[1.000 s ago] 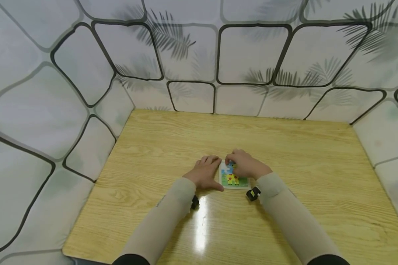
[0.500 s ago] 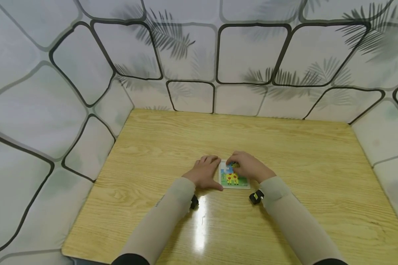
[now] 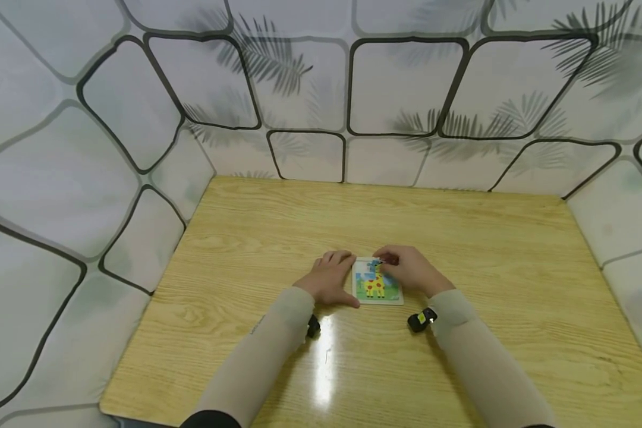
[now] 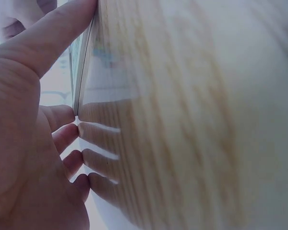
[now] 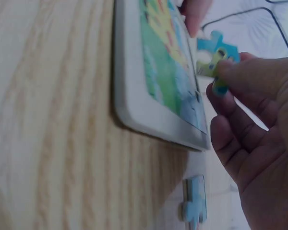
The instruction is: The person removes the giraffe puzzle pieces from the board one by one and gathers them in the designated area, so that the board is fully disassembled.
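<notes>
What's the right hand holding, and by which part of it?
The right hand pinches a puzzle piece near one edge, thumb over its printed face.

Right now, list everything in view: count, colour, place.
Table: one, yellow wood, centre of head view
Puzzle tray: one, white-rimmed, on the table
Fitted pieces: count unclear, mostly green, yellow, blue, inside the tray
Held piece: one, blue and yellow, over the tray
Loose piece: one, light blue, beside the tray
Patterned walls: three, pale, dark-lined, around the table
Wrist cameras: two, black, one per wrist
Sleeves: two, beige, on the arms
Left grip: one, bare, against tray's left edge
Right grip: one, bare, pinching held piece
</notes>
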The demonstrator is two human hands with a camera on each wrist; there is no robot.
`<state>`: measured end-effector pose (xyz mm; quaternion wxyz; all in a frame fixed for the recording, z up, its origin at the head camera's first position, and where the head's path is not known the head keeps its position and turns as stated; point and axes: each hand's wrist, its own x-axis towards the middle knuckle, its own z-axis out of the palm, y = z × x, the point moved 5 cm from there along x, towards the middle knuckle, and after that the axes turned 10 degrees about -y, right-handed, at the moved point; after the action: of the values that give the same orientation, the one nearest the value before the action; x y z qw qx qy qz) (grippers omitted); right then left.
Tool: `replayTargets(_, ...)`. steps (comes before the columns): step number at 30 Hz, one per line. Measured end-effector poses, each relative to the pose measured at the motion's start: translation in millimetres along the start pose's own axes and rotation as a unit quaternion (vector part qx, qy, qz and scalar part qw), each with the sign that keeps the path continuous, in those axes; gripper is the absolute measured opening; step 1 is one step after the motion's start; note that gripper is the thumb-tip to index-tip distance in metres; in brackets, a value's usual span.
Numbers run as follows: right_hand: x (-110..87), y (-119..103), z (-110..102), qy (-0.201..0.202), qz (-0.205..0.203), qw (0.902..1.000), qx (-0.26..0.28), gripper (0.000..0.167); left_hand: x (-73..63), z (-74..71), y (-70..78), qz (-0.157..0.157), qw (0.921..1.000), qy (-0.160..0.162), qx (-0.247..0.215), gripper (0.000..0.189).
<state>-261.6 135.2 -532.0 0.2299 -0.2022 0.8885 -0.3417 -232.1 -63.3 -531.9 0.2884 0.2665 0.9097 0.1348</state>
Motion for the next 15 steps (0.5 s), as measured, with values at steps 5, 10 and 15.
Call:
replayTargets(5, -12.0, 17, -13, 0.028, 0.031, 0.9947, 0.094, 0.023, 0.2, 0.9, -0.6, 0.0, 1.0, 0.0, -0.001, 0.113)
replayTargets(10, -30.2, 40, -30, 0.046, 0.049, 0.9912, 0.114, 0.033, -1.1, 1.7, -0.6, 0.0, 1.0, -0.001, -0.008, 0.113)
replayTargets(15, -49.9, 64, -45, 0.037, 0.073, 0.994, 0.073, 0.035, -0.2, 2.5, -1.9, -0.002, 1.0, -0.002, -0.008, 0.113)
